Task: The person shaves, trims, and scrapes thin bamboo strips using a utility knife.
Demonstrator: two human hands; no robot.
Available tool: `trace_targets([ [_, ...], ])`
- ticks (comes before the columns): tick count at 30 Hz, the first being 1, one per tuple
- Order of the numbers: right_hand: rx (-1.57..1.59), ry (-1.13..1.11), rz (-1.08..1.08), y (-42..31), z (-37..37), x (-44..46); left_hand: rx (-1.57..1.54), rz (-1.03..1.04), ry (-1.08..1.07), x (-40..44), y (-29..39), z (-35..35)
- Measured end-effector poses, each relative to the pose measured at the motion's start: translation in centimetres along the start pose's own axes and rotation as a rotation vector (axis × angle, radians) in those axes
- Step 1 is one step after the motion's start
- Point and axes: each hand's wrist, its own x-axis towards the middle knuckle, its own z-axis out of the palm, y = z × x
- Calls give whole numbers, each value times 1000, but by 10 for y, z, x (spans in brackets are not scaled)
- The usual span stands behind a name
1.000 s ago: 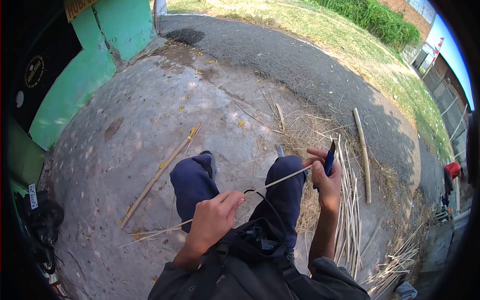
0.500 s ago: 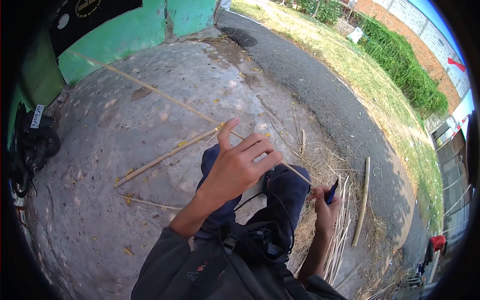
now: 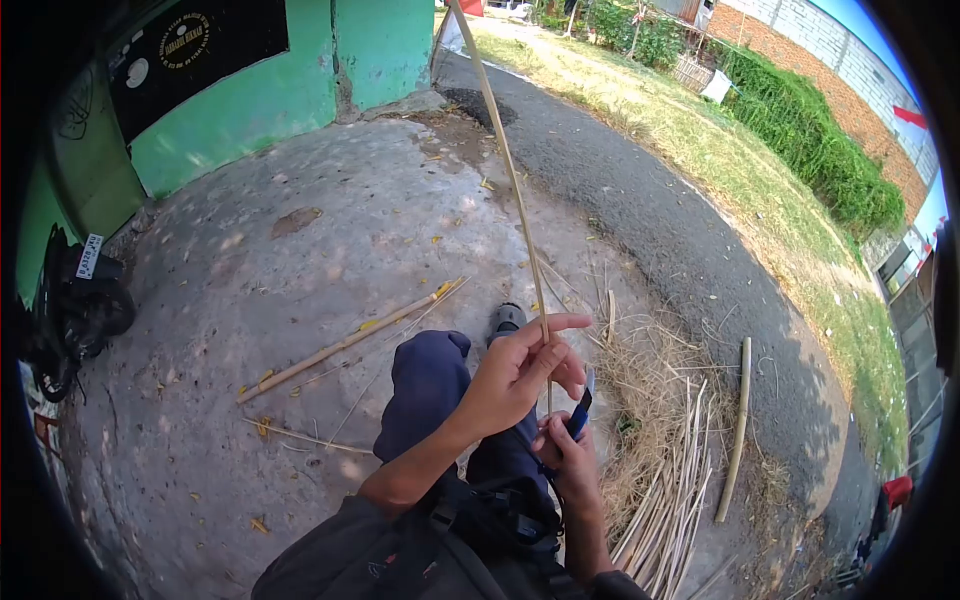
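A long, thin bamboo strip (image 3: 513, 165) rises steeply from my hands toward the top of the view. My left hand (image 3: 508, 385) is closed around its lower part, index finger stretched out to the right. Just below and to the right, my right hand (image 3: 572, 462) grips a blue utility knife (image 3: 578, 418), its tip pointing up. The strip's lower end runs down to the fingers of my right hand; whether they pinch it is hard to see. Both hands are in front of my knees.
Split strips (image 3: 672, 500) and a heap of shavings (image 3: 640, 400) lie to the right, near a bamboo pole (image 3: 738, 430). Another pole (image 3: 340, 345) rests on the concrete at left. A motorcycle (image 3: 85, 300) stands by the green wall (image 3: 240, 135).
The strip has swung from slanting far left to nearly upright. My right hand has moved left and down, close beneath my left hand. My left hand's fingers have closed round the strip.
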Motion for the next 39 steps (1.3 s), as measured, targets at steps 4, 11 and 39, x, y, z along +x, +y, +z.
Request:
trace_targets([
  [4, -565, -7, -207, -36, -4, -6, 88, -131, 24, 3, 12, 8],
  [11, -490, 375, -508, -77, -46, -20, 311, -270, -82, -6, 9, 11],
  [39, -1115, 145, -590, -24, -50, 9, 397, -542, -173, -45, -67, 1],
])
